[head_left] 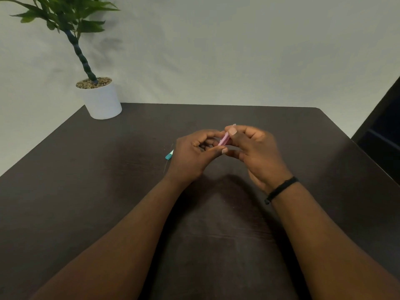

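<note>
A thin pink stick-like object [224, 139] is held between both hands above the middle of the dark table [108, 191]. My left hand [192, 154] pinches its lower end with thumb and curled fingers. My right hand [255, 152] pinches its upper part, thumb on top; its pale tip pokes out above the thumb. Most of the object is hidden by my fingers. A small teal piece [169, 155] lies on the table just left of my left hand, with a thin wire-like line beside it.
A white pot [101, 100] with a green plant stands at the table's far left corner against the pale wall. A dark piece of furniture [383, 131] stands beyond the table's right edge. A black band circles my right wrist.
</note>
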